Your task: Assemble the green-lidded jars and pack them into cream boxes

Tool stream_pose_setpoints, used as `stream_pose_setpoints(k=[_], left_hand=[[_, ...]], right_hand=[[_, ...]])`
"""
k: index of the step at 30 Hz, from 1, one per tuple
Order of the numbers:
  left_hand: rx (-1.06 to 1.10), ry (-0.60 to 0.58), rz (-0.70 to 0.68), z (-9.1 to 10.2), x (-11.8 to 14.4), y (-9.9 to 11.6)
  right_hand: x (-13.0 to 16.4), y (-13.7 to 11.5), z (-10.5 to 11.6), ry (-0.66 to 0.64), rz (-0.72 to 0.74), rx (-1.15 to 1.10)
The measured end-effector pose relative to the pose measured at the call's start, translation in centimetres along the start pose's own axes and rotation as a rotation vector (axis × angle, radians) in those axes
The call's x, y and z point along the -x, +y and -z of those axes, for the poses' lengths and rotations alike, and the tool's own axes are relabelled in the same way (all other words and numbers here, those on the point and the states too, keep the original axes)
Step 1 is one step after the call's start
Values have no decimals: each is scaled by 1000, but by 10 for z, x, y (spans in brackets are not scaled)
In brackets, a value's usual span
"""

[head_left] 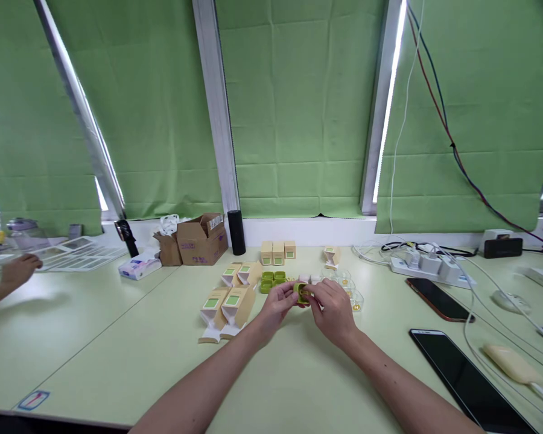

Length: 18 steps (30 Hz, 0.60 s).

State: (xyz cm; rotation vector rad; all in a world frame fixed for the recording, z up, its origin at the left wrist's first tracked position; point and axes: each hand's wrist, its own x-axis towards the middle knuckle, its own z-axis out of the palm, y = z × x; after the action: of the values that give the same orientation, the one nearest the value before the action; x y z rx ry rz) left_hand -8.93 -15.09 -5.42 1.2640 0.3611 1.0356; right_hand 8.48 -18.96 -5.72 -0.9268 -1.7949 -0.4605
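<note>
Both hands, left hand (pixel 278 303) and right hand (pixel 332 308), pinch a small green case (pixel 301 293) above the bench (pixel 117 355); it looks light, rigid, probably slick plastic, best held by its edges

Small green case (pixel 301 293) mostly covered by fingers of left hand (pixel 278 304) and right hand (pixel 332 310); contents unreadable. Co-worker's hand (pixel 19 269) cut off at left edge. Tablet (pixel 468 377) runs off the bottom edge. Box labels too small to read.

This looks like an office workroom. A long pale table (pixel 117 337) sits under green window blinds (pixel 298 108), with a power strip (pixel 428 265), phones (pixel 434 298) and cardboard boxes (pixel 203 241) past the fingers.
</note>
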Motion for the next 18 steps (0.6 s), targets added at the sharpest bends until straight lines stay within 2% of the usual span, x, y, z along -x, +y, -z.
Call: stream_pose_setpoints(k=[18], left_hand=[[-13,-16,1,-3,2,1]], right_hand=[[2,6,-3,21,58,-61]])
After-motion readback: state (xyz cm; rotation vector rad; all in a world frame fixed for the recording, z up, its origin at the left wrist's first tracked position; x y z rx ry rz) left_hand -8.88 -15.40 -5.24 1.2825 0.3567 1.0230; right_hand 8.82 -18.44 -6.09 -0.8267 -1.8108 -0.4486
